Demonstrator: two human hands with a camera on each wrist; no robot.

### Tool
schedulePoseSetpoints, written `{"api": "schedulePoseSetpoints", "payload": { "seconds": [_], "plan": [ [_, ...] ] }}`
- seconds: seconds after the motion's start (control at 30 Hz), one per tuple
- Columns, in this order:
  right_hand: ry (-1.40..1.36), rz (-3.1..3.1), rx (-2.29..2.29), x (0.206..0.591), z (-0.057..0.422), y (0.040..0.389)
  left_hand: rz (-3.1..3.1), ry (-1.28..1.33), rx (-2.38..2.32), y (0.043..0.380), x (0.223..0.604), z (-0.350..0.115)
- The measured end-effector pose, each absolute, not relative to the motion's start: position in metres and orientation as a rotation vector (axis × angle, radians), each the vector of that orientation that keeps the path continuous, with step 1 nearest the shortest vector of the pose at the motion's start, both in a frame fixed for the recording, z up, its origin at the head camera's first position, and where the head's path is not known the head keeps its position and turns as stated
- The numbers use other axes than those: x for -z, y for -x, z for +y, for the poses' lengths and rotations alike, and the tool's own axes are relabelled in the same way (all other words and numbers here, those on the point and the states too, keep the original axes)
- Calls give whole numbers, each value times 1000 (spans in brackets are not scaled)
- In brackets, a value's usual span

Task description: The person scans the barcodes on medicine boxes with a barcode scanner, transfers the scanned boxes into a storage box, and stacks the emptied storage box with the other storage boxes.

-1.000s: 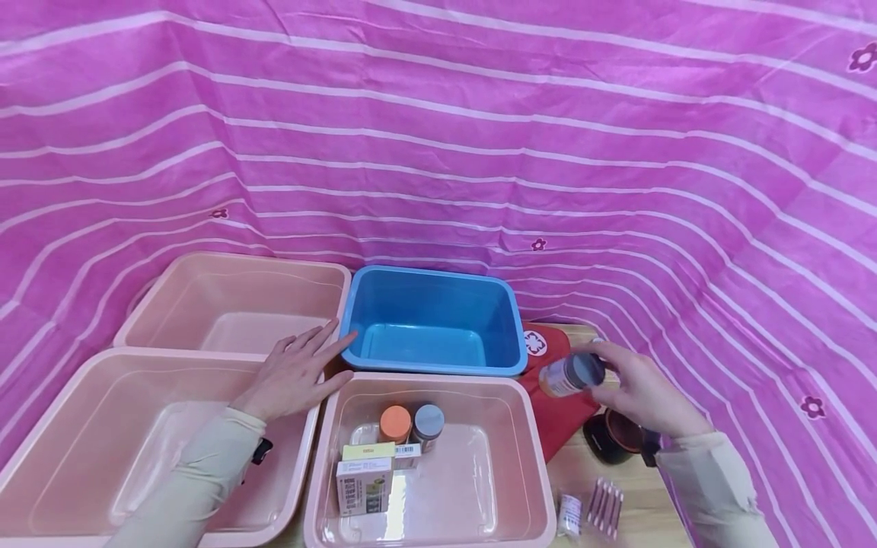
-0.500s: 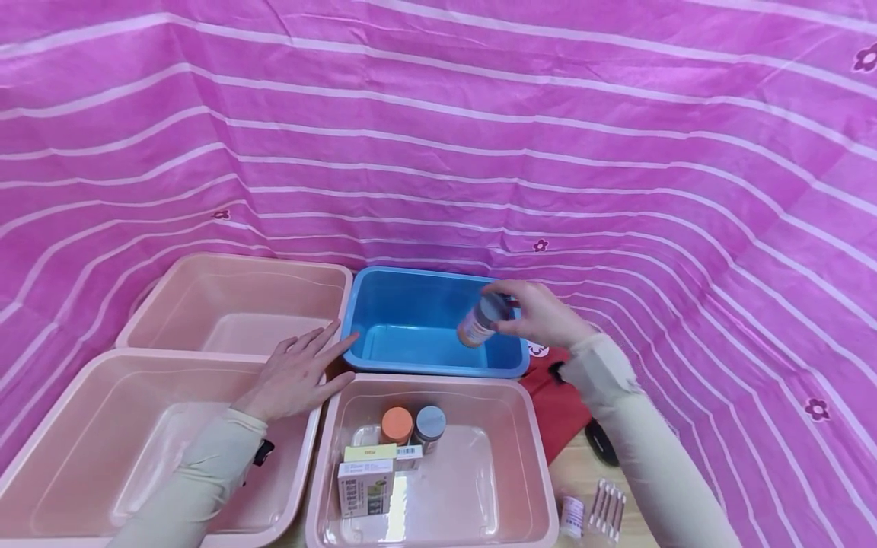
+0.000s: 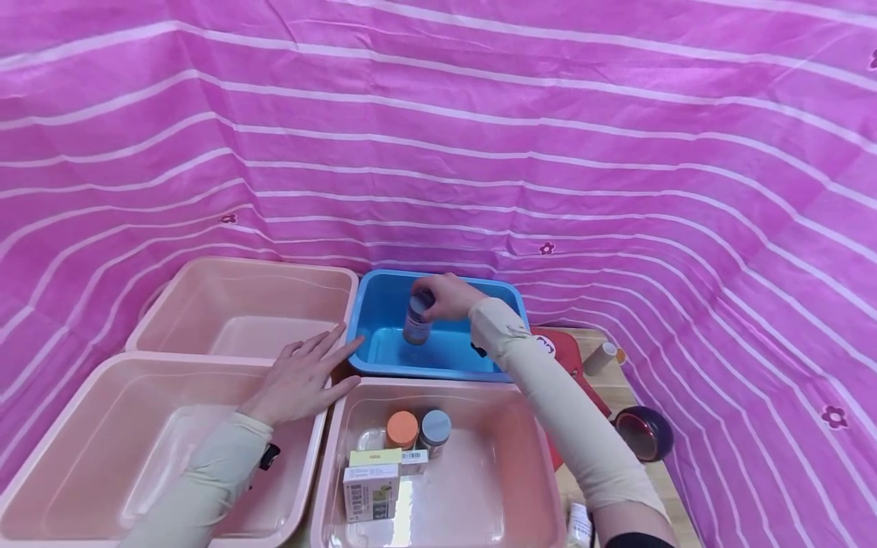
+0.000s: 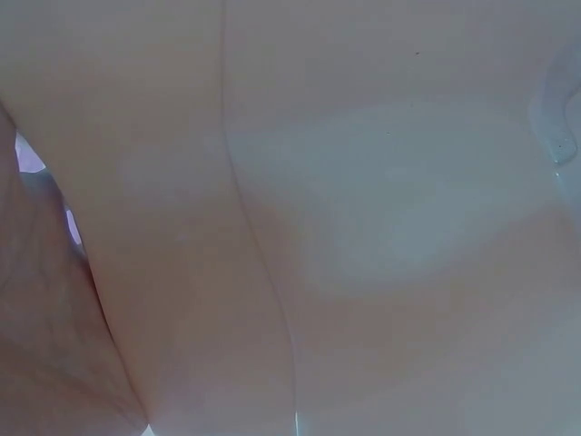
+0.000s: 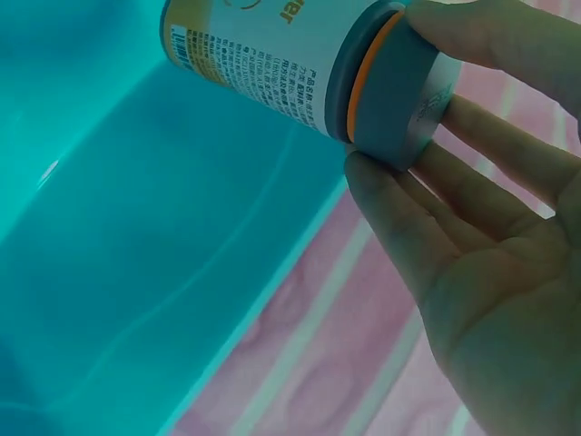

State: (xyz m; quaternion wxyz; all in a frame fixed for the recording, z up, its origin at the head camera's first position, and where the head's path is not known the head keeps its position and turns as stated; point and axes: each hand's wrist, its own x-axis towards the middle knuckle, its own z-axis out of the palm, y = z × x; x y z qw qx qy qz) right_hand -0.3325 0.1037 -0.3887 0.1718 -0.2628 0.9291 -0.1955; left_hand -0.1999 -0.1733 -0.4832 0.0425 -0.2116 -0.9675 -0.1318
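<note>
My right hand point(image 3: 448, 297) grips a supplement bottle point(image 3: 416, 323) by its grey lid, inside the blue bin point(image 3: 438, 374). In the right wrist view the thumb and fingers pinch the lid of the bottle point(image 5: 272, 64), whose label carries small print. My left hand point(image 3: 301, 379) lies spread with straight fingers over the rims where the pink bins and the blue bin meet. The left wrist view holds mostly the pink bin wall point(image 4: 182, 227), with part of the hand at its left edge.
The front pink bin point(image 3: 473, 487) holds an orange-lidded bottle point(image 3: 402, 428), a grey-lidded bottle point(image 3: 435, 428) and several small boxes point(image 3: 372, 491). Two more pink bins stand left. Right are a red cloth pouch point(image 3: 567, 352), a dark round cup point(image 3: 644, 432) and a small white bottle point(image 3: 579, 525).
My right hand has carried the grey-lidded bottle leftward from over the red pouch into the blue bin, lowering it there. My left hand has stayed put.
</note>
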Motion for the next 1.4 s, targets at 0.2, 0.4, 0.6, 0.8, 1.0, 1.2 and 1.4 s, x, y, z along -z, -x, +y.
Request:
{"api": "schedulePoseSetpoints", "payload": {
  "seconds": [0.2, 0.4, 0.6, 0.8, 1.0, 1.2, 1.4],
  "plan": [
    [770, 2595, 438, 407, 75, 357, -2959, 646, 403, 199, 483, -172],
    [788, 2617, 350, 428, 52, 376, -2964, 636, 386, 199, 481, -173],
    [708, 2624, 382, 448, 34, 386, -2971, 632, 381, 202, 479, -174],
    [664, 2633, 367, 468, 23, 394, -2981, 631, 397, 202, 480, -173],
    [654, 2631, 341, 481, 21, 394, -2958, 645, 416, 198, 482, -170],
    [704, 2639, 346, 479, 21, 390, -2934, 649, 395, 200, 483, -170],
    [819, 2676, 252, 469, 17, 386, -2954, 647, 383, 204, 484, -172]
  ]
}}
